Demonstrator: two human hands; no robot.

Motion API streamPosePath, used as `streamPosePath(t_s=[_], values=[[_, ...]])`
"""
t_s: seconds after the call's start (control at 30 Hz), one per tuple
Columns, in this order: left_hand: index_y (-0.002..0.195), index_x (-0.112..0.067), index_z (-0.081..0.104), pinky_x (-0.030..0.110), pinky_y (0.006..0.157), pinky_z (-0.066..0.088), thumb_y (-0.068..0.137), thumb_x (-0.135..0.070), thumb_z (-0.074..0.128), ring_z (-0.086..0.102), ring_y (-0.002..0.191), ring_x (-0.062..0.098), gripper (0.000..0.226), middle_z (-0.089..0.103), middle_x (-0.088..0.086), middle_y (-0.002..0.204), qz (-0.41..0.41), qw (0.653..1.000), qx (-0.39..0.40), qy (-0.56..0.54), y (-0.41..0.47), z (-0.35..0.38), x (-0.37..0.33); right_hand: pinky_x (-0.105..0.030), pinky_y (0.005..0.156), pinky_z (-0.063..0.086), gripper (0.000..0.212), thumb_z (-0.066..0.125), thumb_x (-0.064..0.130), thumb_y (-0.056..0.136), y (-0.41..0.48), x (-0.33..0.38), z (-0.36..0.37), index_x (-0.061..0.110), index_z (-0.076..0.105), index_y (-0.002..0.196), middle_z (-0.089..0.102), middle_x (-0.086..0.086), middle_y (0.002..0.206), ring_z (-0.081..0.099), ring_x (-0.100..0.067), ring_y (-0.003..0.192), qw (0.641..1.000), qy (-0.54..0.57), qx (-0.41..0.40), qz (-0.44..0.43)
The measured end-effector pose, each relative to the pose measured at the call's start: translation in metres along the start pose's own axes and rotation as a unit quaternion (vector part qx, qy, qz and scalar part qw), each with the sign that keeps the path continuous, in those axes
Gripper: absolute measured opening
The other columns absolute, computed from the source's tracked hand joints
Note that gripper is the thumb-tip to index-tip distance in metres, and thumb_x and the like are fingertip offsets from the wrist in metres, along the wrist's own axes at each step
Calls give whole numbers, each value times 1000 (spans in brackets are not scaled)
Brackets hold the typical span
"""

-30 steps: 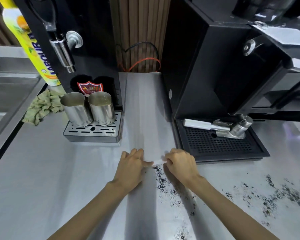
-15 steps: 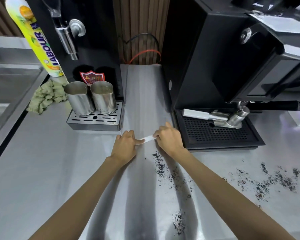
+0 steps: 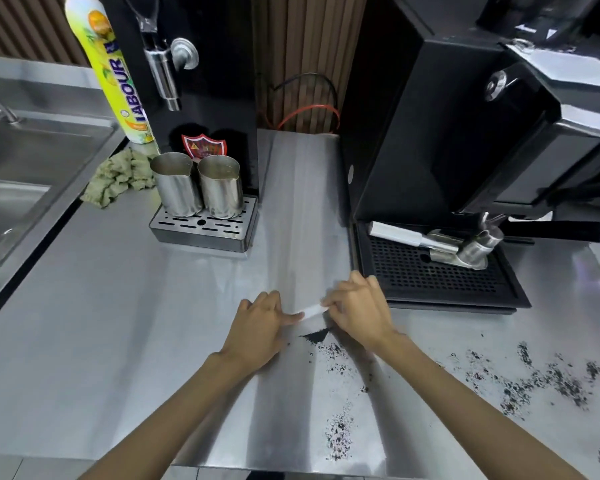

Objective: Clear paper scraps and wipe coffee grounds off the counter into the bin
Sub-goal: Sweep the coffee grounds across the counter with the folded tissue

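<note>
both hands meet at counter centre over a small white paper scrap (image 3: 311,310). step in hand looks like picking that scrap off the steel counter (image 3: 118,323). to do it well: pin one end, slide a fingertip under the other end, lift flat so it doesn't drag through the coffee grounds (image 3: 333,351) just at 6 o'clock of it. keep wrists off the grounds or they smear.

right hand (image 3: 357,311): fingers curled and bunched together, pinching the scrap's 3 o'clock end as far as i can tell, the tips are partly hidden. left hand (image 3: 262,323): fingers loosely together, index stretched out flat toward 3 o'clock, its tip touching the scrap's 9 o'clock end, pressing rather than gripping by the look of it.

scrap lies between the two hands, thin strip, tilted slightly, right end a bit higher; cannot tell if it's off the surface yet.

more grounds (image 3: 548,379) scattered at 4 o'clock of the hands, another patch (image 3: 338,438) at 6 o'clock near the counter edge. green cloth (image 3: 118,180) at 10 o'clock by the sink (image 3: 32,161), well apart, likely needed for the wipe. no bin in view.
</note>
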State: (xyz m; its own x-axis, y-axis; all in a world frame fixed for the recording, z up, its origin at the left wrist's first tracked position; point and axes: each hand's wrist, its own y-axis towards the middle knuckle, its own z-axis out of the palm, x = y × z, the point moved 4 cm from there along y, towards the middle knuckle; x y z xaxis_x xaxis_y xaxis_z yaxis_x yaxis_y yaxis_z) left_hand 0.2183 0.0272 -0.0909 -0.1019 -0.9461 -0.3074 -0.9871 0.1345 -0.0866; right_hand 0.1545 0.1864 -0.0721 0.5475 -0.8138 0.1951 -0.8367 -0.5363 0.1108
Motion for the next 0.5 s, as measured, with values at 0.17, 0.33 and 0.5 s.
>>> streamPosePath(t_s=[0.17,0.33,0.5], values=[[130,-41,49,30,84,33,90,-13,46,47,108,20,50,51,2,109,-84,996,-37,11,36,-10,8,-33,84,27,26,51,17,88,60,-7,-1,29,72,99,72,4,97,48,-19,101,998,-37,50,-31],[131,-42,48,32,85,35,93,-14,43,48,107,22,48,51,5,111,-104,994,-23,9,42,10,1,-36,86,31,29,49,14,88,56,-17,7,28,71,102,72,2,98,49,-21,104,994,-79,65,-37],[123,-40,57,31,83,31,89,-11,48,49,103,22,46,53,2,104,-22,999,-25,14,21,16,-19,-35,79,33,25,47,17,90,6,-21,4,23,70,97,70,1,89,51,-21,92,993,-93,46,-61]])
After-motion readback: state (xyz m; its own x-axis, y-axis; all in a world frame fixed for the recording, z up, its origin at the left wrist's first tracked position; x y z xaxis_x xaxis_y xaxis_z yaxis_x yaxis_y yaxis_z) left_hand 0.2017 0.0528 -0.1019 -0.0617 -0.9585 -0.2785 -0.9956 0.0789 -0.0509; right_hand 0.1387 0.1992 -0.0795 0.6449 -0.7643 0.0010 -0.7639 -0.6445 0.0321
